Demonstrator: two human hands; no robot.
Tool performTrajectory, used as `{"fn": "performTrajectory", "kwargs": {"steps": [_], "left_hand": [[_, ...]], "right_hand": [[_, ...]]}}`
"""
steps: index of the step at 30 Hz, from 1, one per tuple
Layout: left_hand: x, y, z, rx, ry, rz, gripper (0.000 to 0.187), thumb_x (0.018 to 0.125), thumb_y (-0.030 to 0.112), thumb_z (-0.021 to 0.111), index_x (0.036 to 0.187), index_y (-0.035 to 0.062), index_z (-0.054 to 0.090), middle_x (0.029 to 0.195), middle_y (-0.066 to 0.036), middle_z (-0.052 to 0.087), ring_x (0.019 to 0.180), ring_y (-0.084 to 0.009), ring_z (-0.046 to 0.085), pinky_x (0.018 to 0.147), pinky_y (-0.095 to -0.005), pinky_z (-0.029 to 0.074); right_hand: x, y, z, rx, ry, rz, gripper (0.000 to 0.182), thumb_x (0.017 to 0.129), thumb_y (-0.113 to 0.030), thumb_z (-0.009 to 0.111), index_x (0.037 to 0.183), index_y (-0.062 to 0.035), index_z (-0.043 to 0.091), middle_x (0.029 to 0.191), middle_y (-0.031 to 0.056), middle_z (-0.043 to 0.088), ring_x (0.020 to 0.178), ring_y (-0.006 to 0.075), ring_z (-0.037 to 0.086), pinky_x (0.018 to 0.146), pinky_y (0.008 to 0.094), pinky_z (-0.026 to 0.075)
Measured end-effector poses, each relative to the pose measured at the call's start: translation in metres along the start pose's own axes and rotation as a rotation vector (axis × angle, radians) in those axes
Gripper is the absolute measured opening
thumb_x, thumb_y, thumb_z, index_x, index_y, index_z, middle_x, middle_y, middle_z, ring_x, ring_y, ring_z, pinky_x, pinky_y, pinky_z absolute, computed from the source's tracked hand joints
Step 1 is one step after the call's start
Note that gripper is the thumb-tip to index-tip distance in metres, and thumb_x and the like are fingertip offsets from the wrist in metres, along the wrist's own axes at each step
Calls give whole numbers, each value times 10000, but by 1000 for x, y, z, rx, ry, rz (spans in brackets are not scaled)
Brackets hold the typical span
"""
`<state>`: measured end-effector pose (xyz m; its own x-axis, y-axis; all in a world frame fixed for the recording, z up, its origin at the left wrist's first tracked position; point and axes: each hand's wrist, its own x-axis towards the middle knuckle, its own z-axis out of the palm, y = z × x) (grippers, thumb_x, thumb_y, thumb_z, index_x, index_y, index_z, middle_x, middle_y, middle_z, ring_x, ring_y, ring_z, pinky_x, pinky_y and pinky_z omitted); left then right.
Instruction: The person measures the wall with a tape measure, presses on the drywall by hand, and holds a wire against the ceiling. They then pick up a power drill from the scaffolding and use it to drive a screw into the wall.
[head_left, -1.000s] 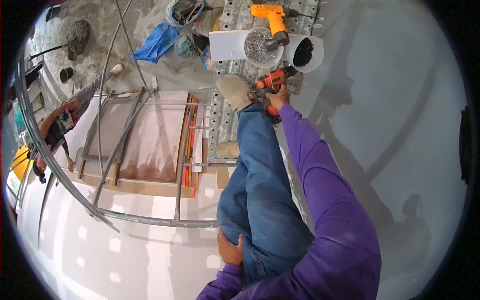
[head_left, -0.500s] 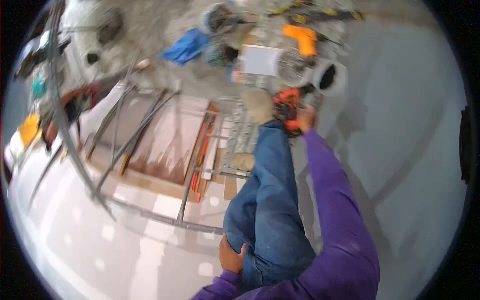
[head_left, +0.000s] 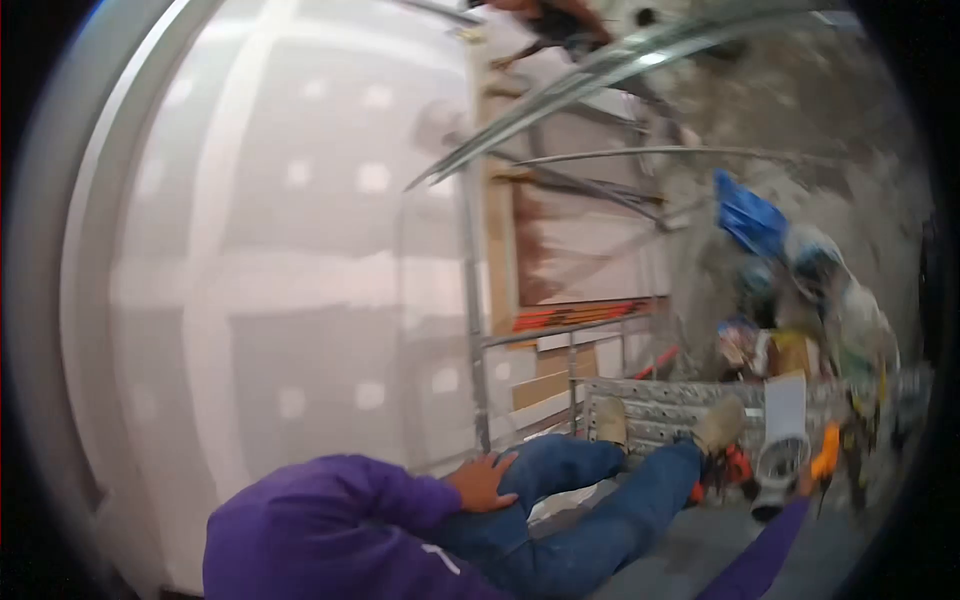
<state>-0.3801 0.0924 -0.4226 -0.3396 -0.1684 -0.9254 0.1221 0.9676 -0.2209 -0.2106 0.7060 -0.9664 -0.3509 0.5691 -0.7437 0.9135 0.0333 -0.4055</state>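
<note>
My left hand [head_left: 485, 482] lies on my thigh in blue jeans [head_left: 560, 465], fingers stretched out and holding nothing. My right hand [head_left: 805, 482] is at the far right, against the lower part of an orange tool [head_left: 826, 452] that looks like a drill or screw gun. Blur hides whether its fingers are closed round it. Beside my shoe is a red and black power tool [head_left: 738, 464], partly covered by my leg. A round see-through tub [head_left: 783, 458] and a white sheet or box [head_left: 785, 408] sit between the two tools.
My shoes rest on a perforated metal scaffold plank [head_left: 660, 400]. Scaffold tubes [head_left: 474, 300] rise alongside a wall of patched plasterboard [head_left: 300, 300]. Beyond the plank are a blue sheet [head_left: 748, 215] and buckets [head_left: 812, 258]. Another person [head_left: 555, 25] is at the top.
My view has swung left toward the wall. My right hand has left the red power tool and moved across to the orange one. My left hand stays on my leg.
</note>
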Motion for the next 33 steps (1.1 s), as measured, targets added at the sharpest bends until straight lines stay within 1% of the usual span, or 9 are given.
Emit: {"fn": "performTrajectory", "kwargs": {"steps": [6, 9, 14, 16, 20, 25, 28, 30, 33], "left_hand": [[-14, -85, 63, -692, 228, 146, 815, 884, 494, 612, 1500, 65, 293, 1371, -278, 452, 1282, -410, 452, 1075, -452, 363], [-119, -110, -25, -902, 175, 28, 829, 906, 489, 607, 1497, 16, 272, 1443, -287, 395, 1356, -405, 381, 1127, -436, 309], [-204, -286, 105, -821, 775, -517, 959, 845, 553, 665, 1506, 18, 223, 1530, -260, 273, 1416, -389, 297, 1159, -449, 278], [-281, -330, 93, -886, 924, -769, 991, 839, 534, 683, 1523, 31, 172, 1540, -298, 206, 1445, -428, 197, 1181, -465, 222], [-396, -455, 115, -752, 1342, -1131, 1035, 832, 466, 715, 1545, 81, 70, 1541, -360, 52, 1439, -506, 94, 1159, -535, 241], [-591, -575, 52, -398, 1726, -1242, 900, 823, 349, 748, 1488, 36, 229, 1505, -340, 209, 1409, -461, 227, 1140, -497, 289], [-718, -599, -1, -809, 1592, -1230, 605, 852, 408, 680, 1299, 27, 533, 1353, -241, 528, 1249, -362, 511, 1059, -435, 410], [-780, -625, -10, -745, 1364, -1256, 625, 854, 414, 680, 1286, -17, 543, 1202, -236, 629, 1122, -376, 600, 1000, -400, 461], [-826, -657, -2, -323, 1441, -1466, 631, 858, 415, 668, 1293, -21, 532, 1257, -230, 603, 1176, -364, 573, 1018, -401, 448]], "right_hand": [[-45, -230, -44, -185, 159, -355, 616, 974, -491, 521, 1381, -32, 462, 1213, 101, 561, 1062, 219, 563, 863, 358, 468], [-116, -345, -48, -142, 104, -527, 607, 970, -485, 530, 1369, -32, 465, 1182, 96, 561, 1029, 212, 563, 844, 351, 470], [-282, -489, -60, -55, -48, -755, 593, 963, -475, 546, 1350, -32, 469, 1130, 87, 563, 974, 199, 563, 814, 340, 473], [-352, -527, -67, -21, -110, -809, 588, 960, -471, 552, 1342, -32, 471, 1110, 84, 563, 952, 194, 563, 801, 335, 474], [-496, -567, -87, 42, -231, -859, 577, 954, -463, 564, 1327, -32, 474, 1068, 77, 564, 908, 184, 562, 777, 326, 477], [-647, -575, -93, 138, -401, -848, 563, 947, -454, 579, 1307, -32, 478, 1017, 69, 565, 853, 171, 562, 746, 314, 480], [-723, -566, -88, 203, -498, -849, 555, 943, -448, 588, 1296, -32, 480, 986, 64, 566, 820, 164, 562, 728, 307, 482], [-765, -563, -81, 258, -600, -855, 550, 940, -444, 594, 1288, -32, 482, 965, 61, 566, 798, 159, 562, 715, 302, 483], [-817, -568, -58, 364, -790, -867, 543, 936, -438, 603, 1276, -32, 485, 934, 56, 567, 765, 151, 561, 697, 295, 485]]}}
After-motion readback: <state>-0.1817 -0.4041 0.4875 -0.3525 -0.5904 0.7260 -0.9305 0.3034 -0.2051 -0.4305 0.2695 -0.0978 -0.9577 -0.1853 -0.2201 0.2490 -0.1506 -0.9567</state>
